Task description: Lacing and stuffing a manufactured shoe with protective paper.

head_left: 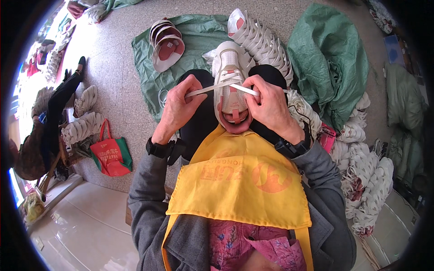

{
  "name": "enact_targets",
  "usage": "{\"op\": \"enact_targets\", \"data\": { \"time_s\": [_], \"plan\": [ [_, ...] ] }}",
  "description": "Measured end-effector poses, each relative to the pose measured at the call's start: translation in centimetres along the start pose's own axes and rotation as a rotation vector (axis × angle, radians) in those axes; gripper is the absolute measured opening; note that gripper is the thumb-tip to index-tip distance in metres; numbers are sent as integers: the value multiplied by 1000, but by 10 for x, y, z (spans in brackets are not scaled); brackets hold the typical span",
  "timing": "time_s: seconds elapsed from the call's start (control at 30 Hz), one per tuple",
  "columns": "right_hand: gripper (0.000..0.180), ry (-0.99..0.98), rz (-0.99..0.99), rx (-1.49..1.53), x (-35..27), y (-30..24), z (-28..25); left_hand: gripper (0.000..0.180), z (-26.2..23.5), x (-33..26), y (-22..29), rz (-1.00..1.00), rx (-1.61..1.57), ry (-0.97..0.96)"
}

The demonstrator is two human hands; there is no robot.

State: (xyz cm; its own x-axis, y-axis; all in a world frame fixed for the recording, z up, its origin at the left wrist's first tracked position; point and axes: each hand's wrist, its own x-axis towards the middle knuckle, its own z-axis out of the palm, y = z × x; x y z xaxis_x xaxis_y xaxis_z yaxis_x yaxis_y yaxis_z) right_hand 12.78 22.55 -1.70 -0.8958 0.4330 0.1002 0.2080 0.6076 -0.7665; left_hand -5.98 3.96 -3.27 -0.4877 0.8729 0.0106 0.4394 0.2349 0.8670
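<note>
A speckled stone floor (117, 90) fills most of the view, with green sacks (327, 58) spread and heaped on it ahead of the person and to their right. A long heap of white shoes (366, 180) runs down the right side, and a nested row of more shoes (262, 40) lies ahead on the sacking, beside a smaller stack of shoes (166, 45) with pink linings. At the left edge another person (49, 122) in dark clothes sits among further shoes, near a red and green bag (110, 156) standing on the floor.

A yellow apron (239, 180) covers the person's lap, over grey sleeves. Just above it, resting on the dark knees, a white shoe (230, 67) with a pink lining stands toe away, its opening toward the person. A flat white lace (226, 86) crosses its upper part.

The left hand (181, 108) is closed, pinching the left end of the lace between thumb and fingers and pulling it out to the side. The right hand (271, 106) is likewise closed on the right end of the lace, resting against the side of the shoe. Each wrist carries a black band.
</note>
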Motion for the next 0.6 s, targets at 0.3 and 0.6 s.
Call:
{"op": "enact_targets", "data": {
  "time_s": [0.3, 0.6],
  "plan": [
    [10, 97, -184, -148, -2, 17, 4, 13, 3, -2, 2, 141, 238, 97],
    [8, 123, -123, -262, -21, 34, -34, 13, -6, -15, -3, 261, 363, 169]
  ]
}}
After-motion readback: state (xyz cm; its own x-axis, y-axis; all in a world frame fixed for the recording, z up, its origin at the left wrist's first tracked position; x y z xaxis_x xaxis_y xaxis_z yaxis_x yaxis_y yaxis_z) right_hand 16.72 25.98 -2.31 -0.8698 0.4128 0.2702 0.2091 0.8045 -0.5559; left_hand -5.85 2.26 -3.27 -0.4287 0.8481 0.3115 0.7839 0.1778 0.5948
